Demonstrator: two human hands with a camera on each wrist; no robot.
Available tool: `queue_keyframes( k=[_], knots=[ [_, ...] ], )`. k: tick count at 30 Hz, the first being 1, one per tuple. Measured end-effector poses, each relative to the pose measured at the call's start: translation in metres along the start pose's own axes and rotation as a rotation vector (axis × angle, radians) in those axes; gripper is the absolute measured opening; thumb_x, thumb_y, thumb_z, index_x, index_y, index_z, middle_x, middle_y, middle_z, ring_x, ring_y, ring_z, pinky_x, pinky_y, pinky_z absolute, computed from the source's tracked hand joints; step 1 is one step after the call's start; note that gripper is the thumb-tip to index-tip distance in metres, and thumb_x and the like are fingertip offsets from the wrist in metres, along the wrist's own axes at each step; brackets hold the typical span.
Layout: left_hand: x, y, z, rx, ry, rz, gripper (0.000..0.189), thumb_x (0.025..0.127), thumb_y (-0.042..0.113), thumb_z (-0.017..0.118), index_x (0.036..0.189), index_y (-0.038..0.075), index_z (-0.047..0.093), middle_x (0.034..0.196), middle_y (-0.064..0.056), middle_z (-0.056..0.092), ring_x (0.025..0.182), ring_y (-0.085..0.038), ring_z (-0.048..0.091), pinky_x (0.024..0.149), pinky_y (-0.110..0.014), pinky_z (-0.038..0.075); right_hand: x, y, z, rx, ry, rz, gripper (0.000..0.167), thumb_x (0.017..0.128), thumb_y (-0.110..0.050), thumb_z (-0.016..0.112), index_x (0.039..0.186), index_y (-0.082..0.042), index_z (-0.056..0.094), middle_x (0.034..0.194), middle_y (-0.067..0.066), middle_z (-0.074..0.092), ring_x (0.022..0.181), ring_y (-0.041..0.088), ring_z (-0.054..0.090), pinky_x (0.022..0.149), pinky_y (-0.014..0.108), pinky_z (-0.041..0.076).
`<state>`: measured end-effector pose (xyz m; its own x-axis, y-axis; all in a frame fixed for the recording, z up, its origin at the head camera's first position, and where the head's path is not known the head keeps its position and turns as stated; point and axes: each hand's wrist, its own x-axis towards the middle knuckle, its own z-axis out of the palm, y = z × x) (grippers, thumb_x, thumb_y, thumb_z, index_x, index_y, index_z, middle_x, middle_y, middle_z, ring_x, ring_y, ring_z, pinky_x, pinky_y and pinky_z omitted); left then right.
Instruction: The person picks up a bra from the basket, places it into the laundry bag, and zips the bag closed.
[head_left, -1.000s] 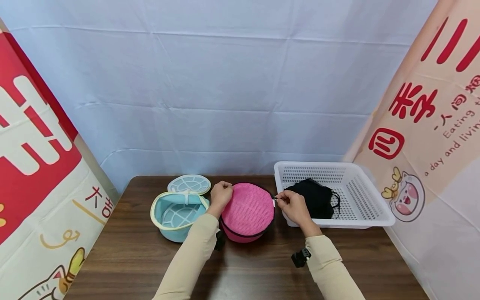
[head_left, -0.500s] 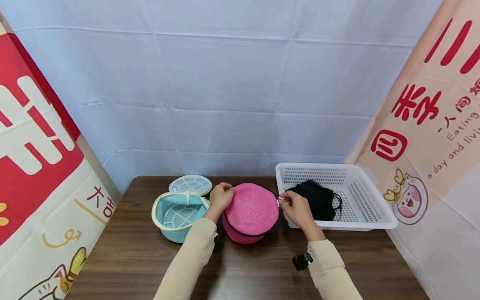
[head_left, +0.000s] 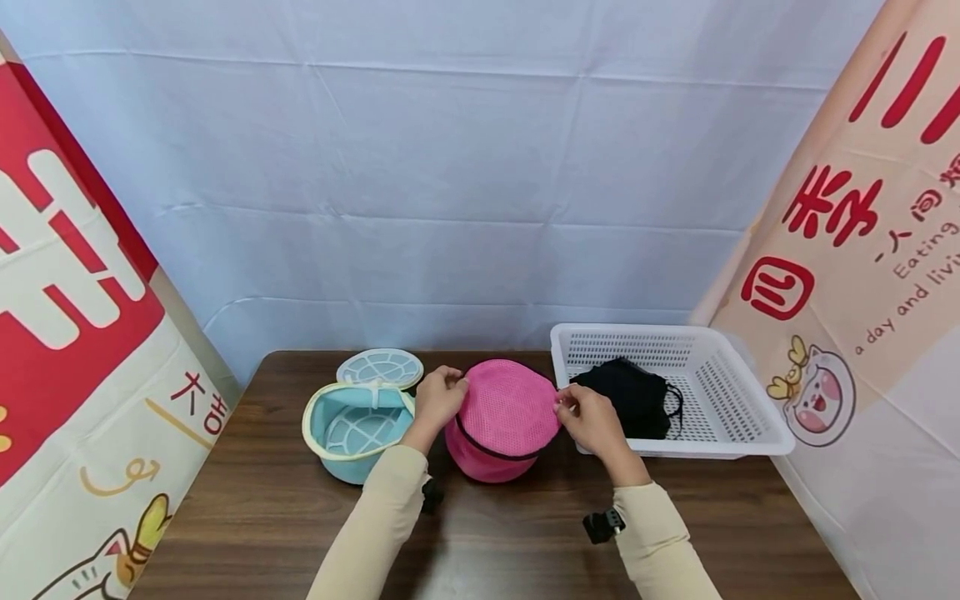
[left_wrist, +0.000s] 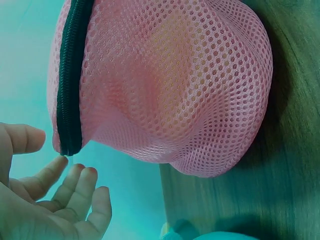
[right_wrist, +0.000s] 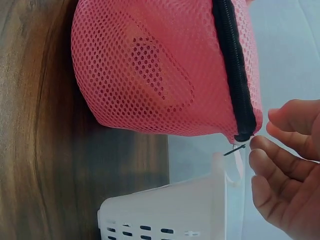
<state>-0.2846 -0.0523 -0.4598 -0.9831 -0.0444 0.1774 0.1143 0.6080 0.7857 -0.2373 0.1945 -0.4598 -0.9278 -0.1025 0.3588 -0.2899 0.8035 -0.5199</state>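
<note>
A round pink mesh laundry bag (head_left: 506, 408) stands on the table between both hands, its black zip (right_wrist: 232, 70) running round the top edge. Something pale yellowish shows through the mesh in the left wrist view. My left hand (head_left: 438, 404) is at the bag's left rim; its index fingertip (left_wrist: 59, 162) meets the zip's edge, with the thumb held apart. At the right rim is my right hand (head_left: 592, 417), fingers loosely bent and a fingertip right at the end of the zip. A small dark zip pull (right_wrist: 235, 150) and a white loop (right_wrist: 239, 167) hang there.
Left of the bag stands a light blue fabric basket (head_left: 356, 458) with a cream rim, and a pale blue oval lid (head_left: 378, 367) lies behind it. On the right, a white perforated plastic basket (head_left: 738, 392) holds a black cloth item with straps (head_left: 626, 396).
My right fingers have let go of the zip pull they pinched a second ago. The pink bag's top has risen and tilted slightly, showing more of its front side.
</note>
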Motion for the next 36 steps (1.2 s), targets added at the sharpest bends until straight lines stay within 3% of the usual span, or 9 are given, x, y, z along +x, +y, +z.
queue_keyframes(
  k=[7,11,16,24,36],
  knots=[
    [-0.022,0.005,-0.006,0.214,-0.006,0.154,0.029,0.084,0.021,0.065,0.107,0.003,0.065,0.094,-0.013,0.059,0.086,-0.028,0.058,0.071,-0.041,0.048,-0.011,-0.004,-0.01,-0.208,-0.079,-0.085,0.026,0.08,-0.013,0.071,0.103,-0.001,0.066,0.101,0.018,0.061,0.084,0.03,0.059,0.068,0.045,0.049],
    [-0.029,0.002,-0.01,0.289,0.015,0.19,0.029,0.082,0.02,0.066,0.106,0.004,0.067,0.094,-0.015,0.059,0.087,-0.03,0.058,0.067,-0.042,0.049,-0.009,0.0,-0.015,-0.258,-0.065,-0.125,0.028,0.079,-0.013,0.072,0.103,0.0,0.066,0.102,0.021,0.061,0.087,0.034,0.06,0.068,0.046,0.049],
    [-0.034,-0.005,-0.018,0.353,0.037,0.206,0.029,0.082,0.021,0.066,0.108,0.006,0.066,0.099,-0.017,0.058,0.088,-0.033,0.058,0.065,-0.046,0.049,-0.003,0.005,-0.023,-0.303,-0.082,-0.128,0.028,0.079,-0.014,0.072,0.102,0.0,0.067,0.103,0.022,0.06,0.087,0.035,0.06,0.066,0.047,0.049],
    [-0.037,-0.014,-0.031,0.426,0.088,0.223,0.029,0.081,0.021,0.067,0.107,0.007,0.067,0.1,-0.019,0.058,0.085,-0.036,0.058,0.062,-0.051,0.046,0.006,0.008,-0.039,-0.303,-0.191,-0.074,0.032,0.08,-0.016,0.071,0.106,0.002,0.065,0.101,0.02,0.06,0.088,0.033,0.059,0.067,0.047,0.048],
    [-0.04,-0.03,-0.051,0.47,0.07,0.144,0.032,0.082,0.022,0.066,0.111,0.009,0.066,0.102,-0.019,0.056,0.089,-0.038,0.056,0.066,-0.054,0.043,0.019,0.029,-0.06,-0.226,-0.386,0.081,0.037,0.083,-0.017,0.067,0.112,0.005,0.061,0.107,0.024,0.06,0.094,0.04,0.057,0.076,0.051,0.045]
  ],
)
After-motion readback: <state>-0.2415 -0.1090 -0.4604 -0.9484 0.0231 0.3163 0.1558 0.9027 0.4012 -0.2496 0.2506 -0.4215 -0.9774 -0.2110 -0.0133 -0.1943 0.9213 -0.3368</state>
